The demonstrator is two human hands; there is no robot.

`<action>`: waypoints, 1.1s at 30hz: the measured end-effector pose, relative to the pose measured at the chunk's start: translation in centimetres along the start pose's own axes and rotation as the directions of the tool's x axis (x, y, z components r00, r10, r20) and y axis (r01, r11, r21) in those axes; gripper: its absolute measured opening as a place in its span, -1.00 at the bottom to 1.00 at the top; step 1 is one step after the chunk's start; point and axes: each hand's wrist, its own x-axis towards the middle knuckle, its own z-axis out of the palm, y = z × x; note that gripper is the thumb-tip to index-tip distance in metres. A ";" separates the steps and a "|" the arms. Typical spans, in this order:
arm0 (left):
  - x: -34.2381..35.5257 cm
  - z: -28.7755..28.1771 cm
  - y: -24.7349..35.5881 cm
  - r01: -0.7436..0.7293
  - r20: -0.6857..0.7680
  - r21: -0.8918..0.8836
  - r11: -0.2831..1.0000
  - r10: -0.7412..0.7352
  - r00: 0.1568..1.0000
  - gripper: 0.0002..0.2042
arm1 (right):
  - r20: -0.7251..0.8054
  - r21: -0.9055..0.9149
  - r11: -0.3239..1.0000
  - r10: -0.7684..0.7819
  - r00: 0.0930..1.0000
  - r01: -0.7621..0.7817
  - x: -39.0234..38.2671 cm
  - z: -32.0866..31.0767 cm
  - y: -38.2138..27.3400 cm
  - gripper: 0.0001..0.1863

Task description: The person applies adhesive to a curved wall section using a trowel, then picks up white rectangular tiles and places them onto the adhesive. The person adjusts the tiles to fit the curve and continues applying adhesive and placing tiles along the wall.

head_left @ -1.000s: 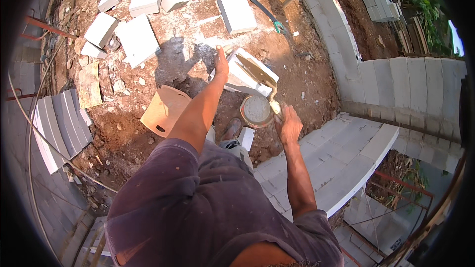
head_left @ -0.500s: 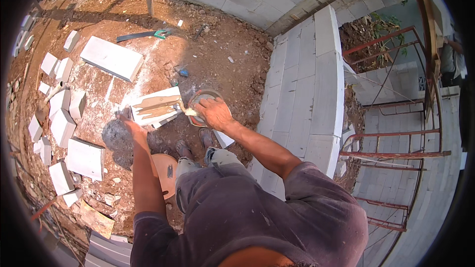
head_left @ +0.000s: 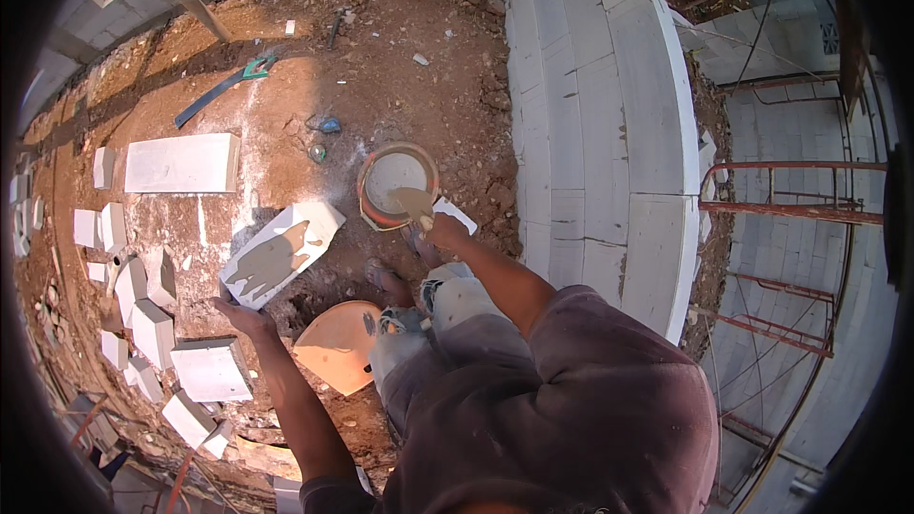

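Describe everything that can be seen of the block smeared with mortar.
The block is white, long and straight-edged, with a matte, masonry-like look. A ragged grey-brown patch of wet-looking mortar covers much of its upper face, leaving a bare white area toward the far right end. It lies diagonally across the view, left of the bucket and apart from it. The left hand is at its near left end; what supports it underneath is hidden.

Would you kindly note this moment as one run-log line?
left hand: at corner of block; block: mortar smeared on top; right hand: holding trowel at bucket; saw: on ground
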 end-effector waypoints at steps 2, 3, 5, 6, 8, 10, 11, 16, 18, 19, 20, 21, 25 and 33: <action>0.2 1.4 0.0 0.003 0.063 0.042 0.999 -0.005 0.998 -0.21 | 0.031 0.024 0.999 0.034 0.999 -0.034 3.0 0.4 0.9 -0.33; 0.4 1.4 0.1 -0.009 0.082 0.044 0.999 0.005 0.997 -0.16 | -0.023 -0.114 0.991 -0.078 0.997 0.075 3.4 -0.1 -0.8 -0.28; 0.9 0.5 -0.1 -0.023 0.039 0.010 1.000 0.023 0.999 -0.07 | 0.013 -0.217 0.931 -0.298 0.954 0.294 6.7 1.2 -3.4 -0.07; 1.6 -1.1 -0.6 -0.071 0.057 0.028 0.997 0.069 0.996 -0.08 | 0.035 -0.142 0.875 -0.463 0.886 0.463 7.8 1.6 -5.1 0.02; 2.4 -1.5 -2.4 -0.052 0.023 -0.051 0.997 0.053 0.998 -0.17 | -0.087 -0.013 0.622 -0.780 0.619 0.783 9.2 2.5 -8.3 0.23; 2.8 -2.5 -5.0 0.031 -0.087 -0.178 0.984 -0.047 0.995 -0.24 | 0.026 -0.083 0.474 -0.878 0.478 0.876 8.4 1.4 -13.1 0.29; 3.4 -3.4 -6.7 0.068 -0.115 -0.183 0.981 -0.090 0.989 -0.24 | 0.088 -0.140 0.365 -0.921 0.379 0.920 8.6 2.1 -14.5 0.32; 8.0 -4.9 -12.3 0.208 -0.094 -0.128 0.970 -0.221 0.971 -0.25 | -0.008 -0.085 0.266 -0.964 0.267 0.960 14.3 8.7 -16.5 0.16; 8.5 -7.3 -13.4 0.235 -0.120 -0.135 0.963 -0.251 0.960 -0.25 | 0.101 0.034 0.320 -0.943 0.316 0.947 12.6 6.5 -17.4 0.16; 8.7 -8.0 -13.9 0.248 -0.119 -0.129 0.960 -0.263 0.957 -0.25 | 0.141 0.086 0.351 -0.931 0.337 0.933 11.9 5.9 -17.4 0.16; 9.0 -7.8 -14.0 0.262 -0.101 -0.118 0.958 -0.274 0.957 -0.25 | 0.013 0.125 0.343 -0.939 0.345 0.931 12.0 7.5 -17.2 0.17; 9.1 -7.5 -13.9 0.265 -0.082 -0.097 0.959 -0.273 0.958 -0.25 | -0.034 0.035 0.323 -0.945 0.324 0.946 12.3 9.0 -17.1 0.15; 8.9 -6.2 -12.3 0.285 0.014 -0.027 0.958 -0.285 0.959 -0.26 | -0.094 -0.046 0.344 -0.936 0.339 0.938 10.0 9.8 -16.5 0.21; -3.4 -4.0 -5.2 0.337 0.207 0.204 0.919 -0.377 0.903 -0.26 | -0.087 0.276 0.469 -0.857 0.508 0.839 -16.1 -1.7 -9.9 0.23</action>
